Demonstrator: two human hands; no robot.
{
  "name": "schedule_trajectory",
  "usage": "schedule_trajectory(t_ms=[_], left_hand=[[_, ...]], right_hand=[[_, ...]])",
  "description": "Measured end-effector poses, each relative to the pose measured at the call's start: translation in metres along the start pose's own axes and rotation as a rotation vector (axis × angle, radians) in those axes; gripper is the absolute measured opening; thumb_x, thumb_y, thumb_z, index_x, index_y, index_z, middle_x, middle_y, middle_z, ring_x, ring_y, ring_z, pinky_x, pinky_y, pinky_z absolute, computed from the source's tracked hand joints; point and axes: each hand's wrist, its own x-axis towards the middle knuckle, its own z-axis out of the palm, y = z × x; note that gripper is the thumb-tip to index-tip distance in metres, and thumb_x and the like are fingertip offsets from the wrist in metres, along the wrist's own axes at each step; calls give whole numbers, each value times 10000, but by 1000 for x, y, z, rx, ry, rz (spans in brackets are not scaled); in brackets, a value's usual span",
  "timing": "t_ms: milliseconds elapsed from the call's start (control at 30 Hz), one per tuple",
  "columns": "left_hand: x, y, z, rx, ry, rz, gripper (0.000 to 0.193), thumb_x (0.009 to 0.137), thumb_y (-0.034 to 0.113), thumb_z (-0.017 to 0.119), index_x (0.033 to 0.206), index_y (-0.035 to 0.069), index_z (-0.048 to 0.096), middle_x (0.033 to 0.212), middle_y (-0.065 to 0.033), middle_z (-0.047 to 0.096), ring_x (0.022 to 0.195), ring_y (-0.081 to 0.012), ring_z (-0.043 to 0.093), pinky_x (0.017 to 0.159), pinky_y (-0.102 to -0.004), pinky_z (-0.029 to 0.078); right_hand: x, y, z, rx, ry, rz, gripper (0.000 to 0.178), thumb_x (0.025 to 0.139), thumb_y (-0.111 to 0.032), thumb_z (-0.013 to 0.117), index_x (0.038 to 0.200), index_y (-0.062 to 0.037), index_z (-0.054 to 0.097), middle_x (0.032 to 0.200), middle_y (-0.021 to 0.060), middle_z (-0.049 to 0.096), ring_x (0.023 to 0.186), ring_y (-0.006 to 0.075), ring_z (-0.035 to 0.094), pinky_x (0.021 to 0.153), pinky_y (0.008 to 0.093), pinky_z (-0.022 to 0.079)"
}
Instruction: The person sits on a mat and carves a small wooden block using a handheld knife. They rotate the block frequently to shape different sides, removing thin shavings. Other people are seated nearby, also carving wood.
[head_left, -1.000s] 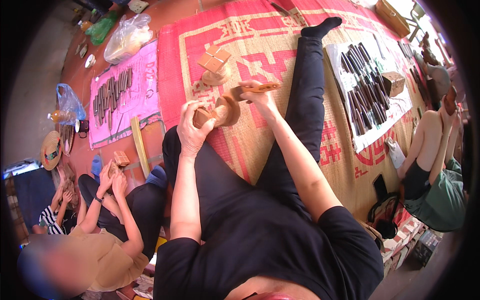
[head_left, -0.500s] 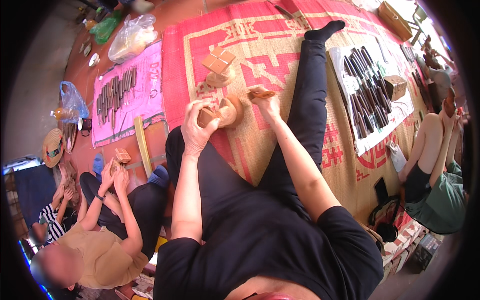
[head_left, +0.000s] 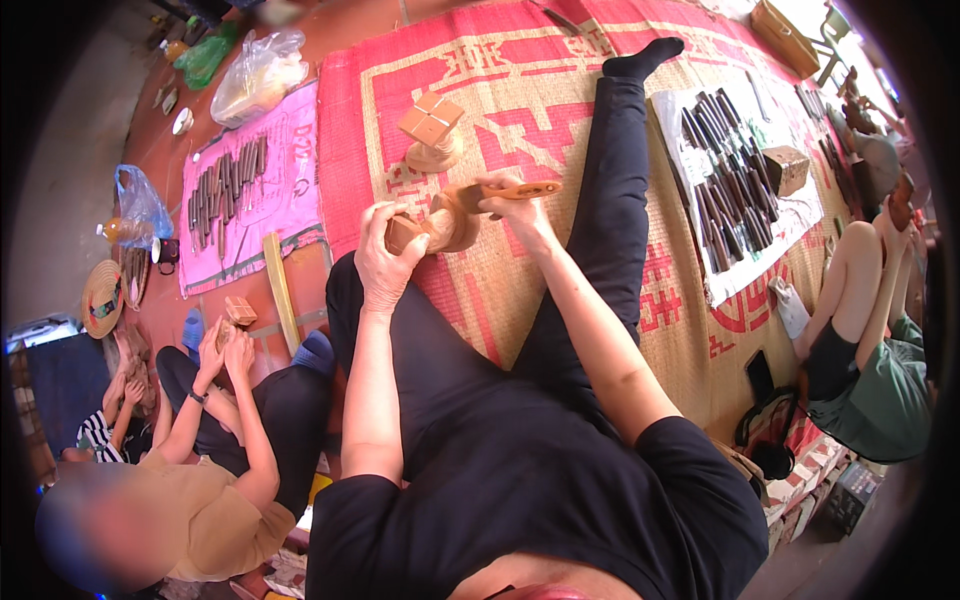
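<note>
Carved wooden piece (head_left: 449, 230): between your legs, on or just above the woven mat (head_left: 500, 280); its block end is partly covered by your left hand (head_left: 388, 262), fingers curled around it. Wooden-handled tool (head_left: 532, 189): in your right hand (head_left: 508, 207), fingers wrapped about it; head half hidden, contact unclear.

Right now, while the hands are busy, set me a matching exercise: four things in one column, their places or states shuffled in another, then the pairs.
Column one
1. Left hand
2. Right hand
3. Unheld wooden piece
4. Pink cloth

Column two
A. Spread under a row of tools
B. On the patterned mat, beyond the hands
C. Gripping a wooden-handled tool
D. Holding a carved wooden piece

Pairs: 1-D, 2-C, 3-B, 4-A
</note>
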Motion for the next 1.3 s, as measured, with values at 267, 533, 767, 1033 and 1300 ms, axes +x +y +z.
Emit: schedule_trajectory(t_ms=[267, 533, 767, 1033, 1300], left_hand=[[0, 2, 1, 26, 1, -4, 447, 732, 254, 723, 1118, 68, 599, 1147, -112, 578, 1075, -276, 599, 943, -375, 481], [1, 4, 5, 35, -5, 4, 437, 739, 250, 723, 1118, 69, 603, 1137, -113, 579, 1061, -276, 601, 933, -373, 485], [6, 5, 9, 60, 19, -13, 423, 752, 244, 713, 1119, 68, 598, 1126, -111, 577, 1056, -283, 603, 929, -382, 486], [9, -3, 9, 68, 80, -106, 414, 739, 243, 745, 1104, 110, 603, 1108, -85, 590, 1038, -277, 624, 889, -391, 515], [11, -2, 9, 54, 100, -176, 437, 788, 296, 704, 1146, 64, 605, 1074, -113, 577, 991, -254, 608, 884, -364, 482]], right_hand=[[-4, -4, -3, 31, 72, 19, 400, 763, -52, 665, 1162, -17, 666, 1023, 75, 690, 877, 141, 658, 759, 271, 524], [-9, 20, -19, -31, 186, 3, 390, 769, -84, 686, 1155, -27, 666, 991, 76, 701, 883, 140, 665, 730, 277, 533], [-16, 34, -11, -133, 180, 16, 397, 768, -58, 681, 1163, -26, 664, 1030, 65, 698, 836, 123, 634, 737, 267, 519], [-25, 20, 1, 25, 56, 67, 365, 819, -84, 669, 1178, -30, 639, 1061, 48, 661, 899, 112, 609, 739, 265, 511], [-33, 12, 15, 200, 72, 43, 381, 807, -81, 685, 1181, -20, 639, 1009, 59, 670, 819, 120, 617, 729, 259, 517]])
